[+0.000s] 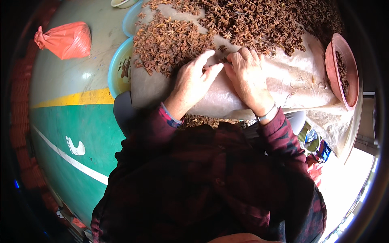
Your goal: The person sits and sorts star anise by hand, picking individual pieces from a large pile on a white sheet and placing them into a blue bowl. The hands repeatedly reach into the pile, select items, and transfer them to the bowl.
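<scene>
My left hand (192, 81) is at the near edge of a plastic-covered table (296, 71), its thumb and forefinger apart, the thumb tip close to my right hand's fingers. My right hand (247, 77) is closed, with fingertips curled over something small and dark that I cannot make out. Just beyond both hands lies a loose star anise (223, 48). A lighter pile of star anise (162, 44) spreads to the upper left, and a larger, darker heap (255, 24) covers the far part of the table.
A pink basin (351, 77) holding dark pieces stands at the table's right edge. Blue-rimmed basins (114, 60) are along its left side. A red sack (69, 39) lies on the painted floor (73, 121). Plastic sheeting (332, 125) hangs at the lower right.
</scene>
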### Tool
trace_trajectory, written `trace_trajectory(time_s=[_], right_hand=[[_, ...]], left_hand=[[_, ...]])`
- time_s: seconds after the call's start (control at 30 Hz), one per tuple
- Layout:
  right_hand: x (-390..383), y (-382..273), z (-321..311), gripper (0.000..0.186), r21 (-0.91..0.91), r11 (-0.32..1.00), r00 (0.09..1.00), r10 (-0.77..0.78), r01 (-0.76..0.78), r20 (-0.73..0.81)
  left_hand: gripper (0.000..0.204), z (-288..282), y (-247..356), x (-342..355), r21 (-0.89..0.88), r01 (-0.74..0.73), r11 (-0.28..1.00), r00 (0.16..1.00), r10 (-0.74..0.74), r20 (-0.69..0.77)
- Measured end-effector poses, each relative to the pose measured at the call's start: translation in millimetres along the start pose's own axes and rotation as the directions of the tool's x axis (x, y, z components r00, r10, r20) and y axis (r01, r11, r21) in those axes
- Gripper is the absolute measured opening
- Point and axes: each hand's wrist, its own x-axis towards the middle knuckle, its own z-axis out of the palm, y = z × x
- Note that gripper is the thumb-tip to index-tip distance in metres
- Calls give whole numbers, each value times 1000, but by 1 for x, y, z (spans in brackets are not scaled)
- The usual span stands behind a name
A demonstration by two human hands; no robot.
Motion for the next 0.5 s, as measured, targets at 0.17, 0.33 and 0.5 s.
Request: trace_trajectory(time_s=[0.17,0.33,0.5], right_hand=[[-17,-9,-19,19,305,952,1000,-30,27,7],[-34,-4,-49,18,549,836,992,-63,-9,112],[-51,-10,-60,19,562,827,997,-52,15,51]], left_hand=[[19,-1,5,-1,-105,9,994,974,15,225],[23,-13,14,-14,-420,443,793,799,-135,586],[26,-18,17,-20,-529,663,530,657,-73,751]])
